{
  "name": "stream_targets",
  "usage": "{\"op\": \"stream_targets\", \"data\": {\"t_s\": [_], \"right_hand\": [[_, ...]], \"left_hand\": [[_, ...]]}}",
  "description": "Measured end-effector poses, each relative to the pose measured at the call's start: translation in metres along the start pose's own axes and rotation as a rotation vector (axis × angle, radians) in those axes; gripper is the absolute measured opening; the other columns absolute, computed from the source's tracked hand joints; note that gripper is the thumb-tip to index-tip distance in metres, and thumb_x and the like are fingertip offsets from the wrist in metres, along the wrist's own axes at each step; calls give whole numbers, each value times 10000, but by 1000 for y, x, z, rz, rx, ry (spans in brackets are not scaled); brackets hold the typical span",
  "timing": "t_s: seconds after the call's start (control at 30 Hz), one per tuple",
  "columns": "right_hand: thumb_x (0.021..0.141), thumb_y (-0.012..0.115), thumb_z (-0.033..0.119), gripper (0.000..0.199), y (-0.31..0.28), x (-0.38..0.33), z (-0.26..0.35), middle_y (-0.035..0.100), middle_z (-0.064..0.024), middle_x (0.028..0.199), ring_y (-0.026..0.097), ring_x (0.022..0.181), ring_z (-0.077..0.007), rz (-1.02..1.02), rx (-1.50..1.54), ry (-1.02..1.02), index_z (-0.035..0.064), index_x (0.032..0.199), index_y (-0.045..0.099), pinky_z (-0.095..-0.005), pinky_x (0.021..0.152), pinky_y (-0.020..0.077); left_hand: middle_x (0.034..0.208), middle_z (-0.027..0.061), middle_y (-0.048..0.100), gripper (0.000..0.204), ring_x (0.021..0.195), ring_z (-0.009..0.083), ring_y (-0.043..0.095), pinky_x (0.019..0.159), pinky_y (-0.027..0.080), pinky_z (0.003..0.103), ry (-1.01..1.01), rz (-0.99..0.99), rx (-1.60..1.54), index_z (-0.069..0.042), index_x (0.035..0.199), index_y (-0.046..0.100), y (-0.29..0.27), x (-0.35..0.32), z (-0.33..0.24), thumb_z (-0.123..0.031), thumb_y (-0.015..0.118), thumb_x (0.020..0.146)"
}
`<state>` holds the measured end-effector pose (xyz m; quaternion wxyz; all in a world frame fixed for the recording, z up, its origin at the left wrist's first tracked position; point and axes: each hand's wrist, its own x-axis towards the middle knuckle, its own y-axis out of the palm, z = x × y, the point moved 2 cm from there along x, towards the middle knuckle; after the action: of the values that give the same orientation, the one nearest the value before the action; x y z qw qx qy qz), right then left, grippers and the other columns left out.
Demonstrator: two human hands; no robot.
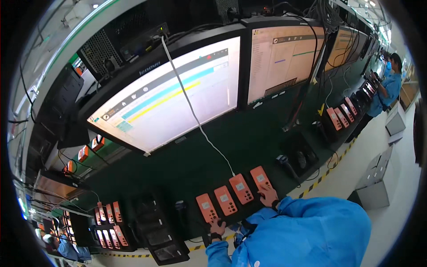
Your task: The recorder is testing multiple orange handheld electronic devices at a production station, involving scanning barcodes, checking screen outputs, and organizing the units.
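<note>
Two hands (242,211), four orange devices (233,193)

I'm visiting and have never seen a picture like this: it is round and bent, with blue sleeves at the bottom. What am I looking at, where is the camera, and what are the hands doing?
There is no machine doing the work here, only a person. The camera sits on that person's head and looks down, and its very wide lens bends straight edges, so the picture looks round. The blue shape at the bottom is the person's own sleeves and shoulders. In front is a dark green workbench with two large lit monitors above it. On the bench lie four flat orange devices in a row, each with a small pale label. The left hand rests at the near end of the leftmost orange device; the right hand touches the rightmost one. Neither hand lifts anything. A white cable runs down to the row. Another person in blue works at far right.
</note>
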<state>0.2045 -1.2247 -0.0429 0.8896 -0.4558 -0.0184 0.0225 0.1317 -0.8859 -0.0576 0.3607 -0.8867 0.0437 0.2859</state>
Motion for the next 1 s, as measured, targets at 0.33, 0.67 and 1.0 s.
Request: {"op": "stream_targets", "data": {"t_s": [0.33, 0.67, 1.0], "right_hand": [[663, 568, 211, 343, 1, -3, 0, 425, -108, 1302, 377, 1191, -343, 1, -8, 40, 152, 997, 617, -497, 961, 312], [645, 567, 204, 336, 4, -2, -4, 465, -75, 1274, 374, 1183, -352, -48, 37, 76, 166, 973, 628, -513, 945, 300], [666, 576, 248, 341, 8, -3, -10, 499, -69, 1211, 407, 1147, -328, -15, 25, 81, 201, 1001, 616, -494, 916, 316]], "left_hand": [[1258, 135, 429, 534, 1074, 333, 496, 907, 429, 441, -243, 137, 86, -207, 1186, 514, 0, 14, -6, -441, 620, 718], [1154, 147, 543, 438, 1019, 303, 545, 862, 447, 414, -36, 53, 96, -116, 1155, 535, 0, 8, 1, -351, 578, 788], [1090, 160, 582, 440, 1018, 309, 547, 869, 433, 391, 212, -12, 67, -89, 1099, 561, 13, 23, 26, -380, 603, 773]]}}
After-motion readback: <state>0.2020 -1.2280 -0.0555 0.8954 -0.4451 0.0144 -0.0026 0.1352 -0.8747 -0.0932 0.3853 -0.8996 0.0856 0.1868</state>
